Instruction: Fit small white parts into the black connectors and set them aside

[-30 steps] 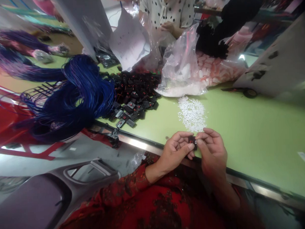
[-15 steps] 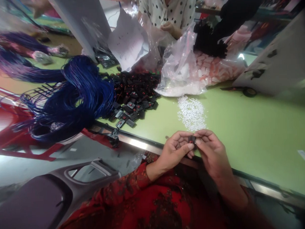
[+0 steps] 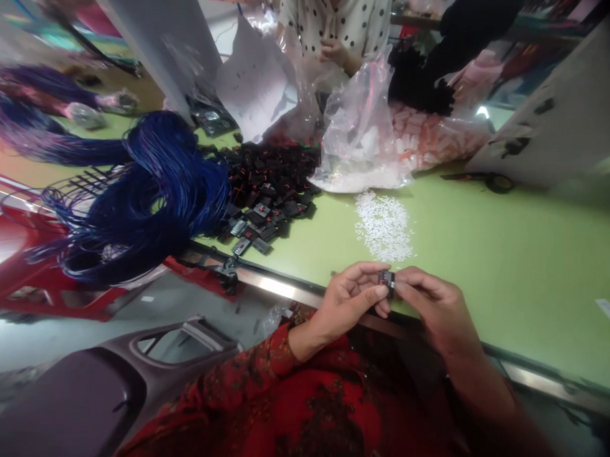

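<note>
A small black connector housing [image 3: 387,277] with a red part and pale marks on its face is held just above the table's near edge. My left hand [image 3: 355,295] grips it between thumb and fingers from the left. On its right side, the thumb and forefinger of my right hand [image 3: 430,301] are pinched together at the housing's edge; any tiny piece between them is hidden. Beyond my fingers, small white plastic pieces [image 3: 383,226] lie spread on the green table [image 3: 511,261]. A heap of similar black housings [image 3: 271,183] is to the left.
Blue wire bundles [image 3: 158,187] hang over the table edge at left. A clear bag of white pieces [image 3: 362,146] stands behind the spread, beside bagged pink parts [image 3: 432,137]. Scissors [image 3: 483,179] lie near the right panel. Opposite sits a person in a dotted shirt [image 3: 335,21].
My right hand has shifted slightly right, uncovering more of the housing's face, where pale marks now show. My left hand stays nearly still. The person opposite has raised a hand a little.
</note>
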### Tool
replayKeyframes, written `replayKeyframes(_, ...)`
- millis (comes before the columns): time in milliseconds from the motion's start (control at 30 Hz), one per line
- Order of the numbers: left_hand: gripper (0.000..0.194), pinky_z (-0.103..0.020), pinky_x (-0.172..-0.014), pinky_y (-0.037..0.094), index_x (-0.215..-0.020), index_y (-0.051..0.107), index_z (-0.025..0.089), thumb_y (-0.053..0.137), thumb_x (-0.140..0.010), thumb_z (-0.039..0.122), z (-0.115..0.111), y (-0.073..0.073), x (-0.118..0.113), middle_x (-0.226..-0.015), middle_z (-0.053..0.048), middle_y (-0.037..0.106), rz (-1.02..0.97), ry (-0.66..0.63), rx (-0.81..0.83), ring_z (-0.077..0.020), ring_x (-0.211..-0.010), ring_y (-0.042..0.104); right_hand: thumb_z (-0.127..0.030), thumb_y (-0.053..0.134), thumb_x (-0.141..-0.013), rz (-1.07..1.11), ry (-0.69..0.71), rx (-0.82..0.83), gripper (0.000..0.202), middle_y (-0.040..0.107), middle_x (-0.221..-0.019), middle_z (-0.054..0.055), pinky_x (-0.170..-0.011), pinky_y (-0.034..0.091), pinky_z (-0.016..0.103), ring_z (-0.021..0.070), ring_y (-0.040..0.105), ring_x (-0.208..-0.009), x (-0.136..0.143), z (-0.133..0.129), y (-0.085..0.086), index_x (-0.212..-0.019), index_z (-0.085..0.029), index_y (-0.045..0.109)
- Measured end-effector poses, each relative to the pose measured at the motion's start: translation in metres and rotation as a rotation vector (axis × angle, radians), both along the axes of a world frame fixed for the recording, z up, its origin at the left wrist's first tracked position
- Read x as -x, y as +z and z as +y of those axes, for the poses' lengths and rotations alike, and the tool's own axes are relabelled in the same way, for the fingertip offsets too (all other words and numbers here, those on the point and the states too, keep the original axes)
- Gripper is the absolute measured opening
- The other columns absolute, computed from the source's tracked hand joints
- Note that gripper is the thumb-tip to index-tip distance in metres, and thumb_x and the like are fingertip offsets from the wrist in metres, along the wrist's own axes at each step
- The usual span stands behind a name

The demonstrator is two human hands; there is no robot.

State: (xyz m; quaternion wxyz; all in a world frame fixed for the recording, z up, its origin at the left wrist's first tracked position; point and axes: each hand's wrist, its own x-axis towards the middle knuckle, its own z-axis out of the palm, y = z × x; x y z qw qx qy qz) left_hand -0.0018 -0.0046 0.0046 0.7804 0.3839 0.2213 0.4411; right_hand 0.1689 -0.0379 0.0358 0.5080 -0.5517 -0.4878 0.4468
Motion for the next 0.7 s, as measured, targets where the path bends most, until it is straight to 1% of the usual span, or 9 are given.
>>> replayKeyframes(167, 0.043, -0.027, -0.065, 0.061, -0.122, 0.070, 0.014, 0.082, -0.085, 0.035, 0.0001, -0.0043, 0.0014, -0.079, -0.004, 0.072, 0.054, -0.004, -0.053, -0.0120, -0.063, 0.069, -0.029, 0.078, -0.081, -0.052, 0.014, -0.033, 0.013, 0.071, -0.077, 0.003, -0.072, 0.058, 0.033, 0.0179, 0.067, -0.075, 0.0003, 0.0021, 0.0037, -0.072, -0.021, 0.075)
replayKeyframes(333, 0.047, -0.028, -0.066, 0.063, -0.123, 0.070, 0.013, 0.083, -0.084, 0.036, 0.0000, -0.0070, 0.0014, -0.078, -0.004, 0.073, 0.118, 0.036, -0.081, -0.0126, -0.063, 0.070, -0.024, 0.074, -0.080, -0.146, -0.055, -0.063, 0.013, 0.067, -0.072, 0.001, -0.064, 0.055, 0.028, 0.0158, 0.064, -0.069, 0.0051, 0.0011, 0.0036, -0.068, -0.021, 0.070)
replayKeyframes(400, 0.047, -0.027, -0.065, 0.063, -0.122, 0.070, 0.013, 0.083, -0.083, 0.036, 0.0004, -0.0059, 0.0013, -0.078, -0.004, 0.073, 0.109, 0.029, -0.064, -0.0126, -0.063, 0.070, -0.026, 0.074, -0.081, -0.156, -0.046, -0.044, 0.013, 0.068, -0.074, 0.001, -0.066, 0.056, 0.028, 0.0159, 0.065, -0.070, 0.0046, 0.0005, 0.0048, -0.070, -0.020, 0.071)
replayKeyframes(533, 0.045, -0.026, -0.065, 0.062, -0.121, 0.071, 0.013, 0.083, -0.083, 0.034, 0.0014, -0.0021, 0.0013, -0.084, -0.005, 0.075, 0.062, 0.004, -0.014, -0.0128, -0.063, 0.072, -0.032, 0.075, -0.084, -0.101, 0.029, 0.040, 0.015, 0.072, -0.075, 0.002, -0.070, 0.058, 0.030, 0.0168, 0.067, -0.071, -0.0008, 0.0001, 0.0084, -0.074, -0.021, 0.075)
replayKeyframes(700, 0.046, -0.027, -0.065, 0.063, -0.121, 0.071, 0.013, 0.084, -0.082, 0.034, 0.0016, -0.0025, 0.0015, -0.083, -0.005, 0.075, 0.078, 0.007, -0.005, -0.0137, -0.063, 0.073, -0.031, 0.077, -0.081, -0.109, 0.020, 0.011, 0.014, 0.073, -0.077, 0.003, -0.070, 0.059, 0.032, 0.0176, 0.068, -0.072, -0.0011, 0.0017, 0.0086, -0.073, -0.021, 0.075)
